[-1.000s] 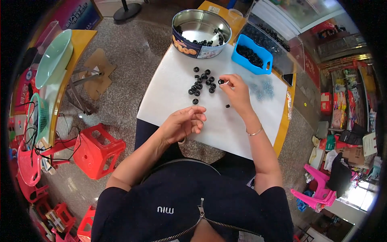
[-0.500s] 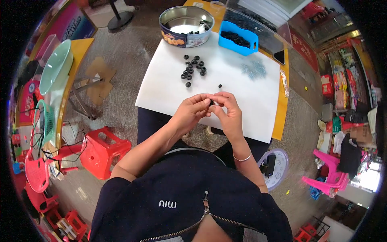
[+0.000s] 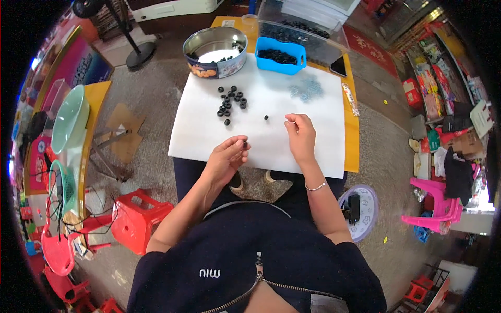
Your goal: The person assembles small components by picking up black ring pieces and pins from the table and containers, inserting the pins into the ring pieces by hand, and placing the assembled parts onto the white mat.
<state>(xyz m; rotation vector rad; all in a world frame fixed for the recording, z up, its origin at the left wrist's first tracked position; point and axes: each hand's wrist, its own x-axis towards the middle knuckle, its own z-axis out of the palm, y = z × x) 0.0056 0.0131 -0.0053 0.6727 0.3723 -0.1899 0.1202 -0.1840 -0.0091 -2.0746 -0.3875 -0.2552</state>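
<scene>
My left hand is closed in a pinch over the near edge of the white sheet, holding a small black part at its fingertips. To the right, my right hand hovers above the sheet with thumb and index finger pressed together; whatever is between them is too small to make out. A single black piece lies between the hands and a little farther away. Beyond my left hand is a loose group of black round parts. Pale blue, see-through rings lie beyond my right hand.
At the back of the yellow table stand a round metal tin with black parts, a blue basket full of black pieces, and a clear bin. A phone lies by the right edge. A red stool stands at left.
My hands have come apart: the left moved left and nearer to me with the black part, the right stayed to the right. The whole view has shifted slightly.
</scene>
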